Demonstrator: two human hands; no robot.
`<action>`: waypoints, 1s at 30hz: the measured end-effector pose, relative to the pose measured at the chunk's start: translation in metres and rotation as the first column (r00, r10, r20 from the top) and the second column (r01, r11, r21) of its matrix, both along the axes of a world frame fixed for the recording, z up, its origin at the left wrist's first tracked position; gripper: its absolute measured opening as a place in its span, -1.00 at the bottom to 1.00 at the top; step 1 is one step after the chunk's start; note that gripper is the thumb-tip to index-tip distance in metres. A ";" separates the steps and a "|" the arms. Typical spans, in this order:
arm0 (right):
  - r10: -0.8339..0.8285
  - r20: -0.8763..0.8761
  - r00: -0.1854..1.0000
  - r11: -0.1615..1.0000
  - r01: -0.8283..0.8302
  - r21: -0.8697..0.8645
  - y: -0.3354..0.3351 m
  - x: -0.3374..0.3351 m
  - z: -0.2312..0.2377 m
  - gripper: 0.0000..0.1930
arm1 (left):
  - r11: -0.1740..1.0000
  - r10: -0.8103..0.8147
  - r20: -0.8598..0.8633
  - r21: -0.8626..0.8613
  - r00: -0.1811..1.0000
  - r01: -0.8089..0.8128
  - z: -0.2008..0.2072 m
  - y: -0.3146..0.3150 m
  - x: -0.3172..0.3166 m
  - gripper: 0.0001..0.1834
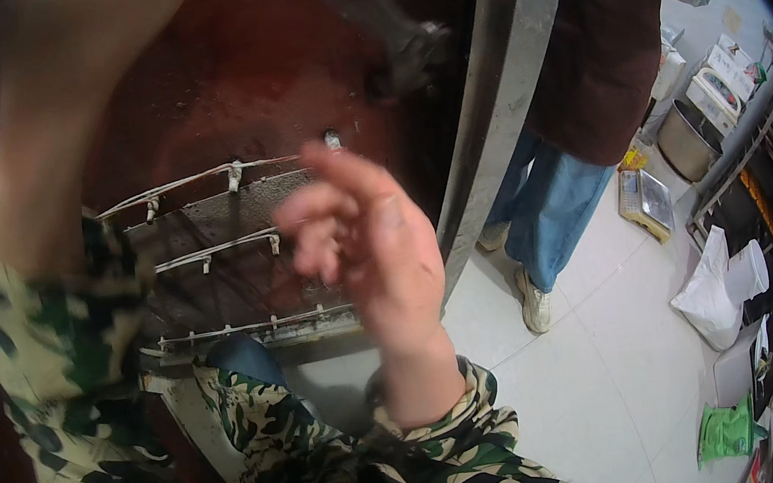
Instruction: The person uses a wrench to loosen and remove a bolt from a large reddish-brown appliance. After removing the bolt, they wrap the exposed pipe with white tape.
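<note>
My right hand is raised in the middle of the view, palm to the left, fingers loosely bent and apart, with nothing in it. It hovers just in front of pale wire rails with small hooks set inside a dark red-brown metal chamber. My left forearm rises bare from a camouflage sleeve toward the top edge, and the hand itself is out of the picture. A dark blurred object hangs near the chamber's upper right.
A grey metal frame edge borders the chamber on the right. Beyond it another person in a brown apron and blue jeans stands on white floor tiles. Shelving on the right holds boxes, a metal pot, a white bag and a green bag.
</note>
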State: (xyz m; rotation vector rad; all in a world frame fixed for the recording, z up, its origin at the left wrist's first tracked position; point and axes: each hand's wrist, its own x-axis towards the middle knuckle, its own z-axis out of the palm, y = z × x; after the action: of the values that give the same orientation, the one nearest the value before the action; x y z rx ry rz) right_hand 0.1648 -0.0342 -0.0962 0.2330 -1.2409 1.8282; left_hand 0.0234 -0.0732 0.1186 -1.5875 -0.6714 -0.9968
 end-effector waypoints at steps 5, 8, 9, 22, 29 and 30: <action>0.082 -0.153 0.985 0.904 -0.139 -0.404 -0.026 -0.026 0.021 -0.45 | 0.948 0.248 0.435 0.073 0.866 -0.309 -0.134 -0.093 0.006 -0.87; 0.082 -0.248 0.965 0.785 -0.216 -0.580 -0.031 -0.032 -0.003 -0.59 | 0.992 0.073 0.810 0.004 0.583 -0.130 -0.225 -0.103 0.045 -0.81; 0.133 -0.310 0.941 0.786 -0.291 -0.546 -0.023 -0.029 -0.017 -0.60 | 0.994 0.106 0.775 -0.063 0.623 -0.092 -0.252 -0.101 0.057 -0.88; -0.196 0.349 0.916 0.872 0.326 -0.365 0.065 -0.046 -0.065 -0.48 | 0.763 0.360 0.906 -0.423 0.224 0.488 -0.364 -0.011 0.060 -0.76; -0.247 0.326 0.912 0.857 0.363 -0.365 0.067 -0.055 -0.057 -0.48 | 0.790 0.350 0.877 -0.466 0.330 0.398 -0.354 -0.005 0.048 -0.78; -0.253 0.321 0.913 0.857 0.365 -0.362 0.066 -0.056 -0.056 -0.48 | 0.810 0.350 0.868 -0.469 0.351 0.352 -0.355 -0.004 0.047 -0.78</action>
State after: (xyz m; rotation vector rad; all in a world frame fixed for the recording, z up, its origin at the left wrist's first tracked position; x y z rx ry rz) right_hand 0.1089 0.0321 -0.1522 -0.4433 -0.9572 1.8176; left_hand 0.0701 -0.0772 -0.2363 -1.3372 -1.9964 -1.8738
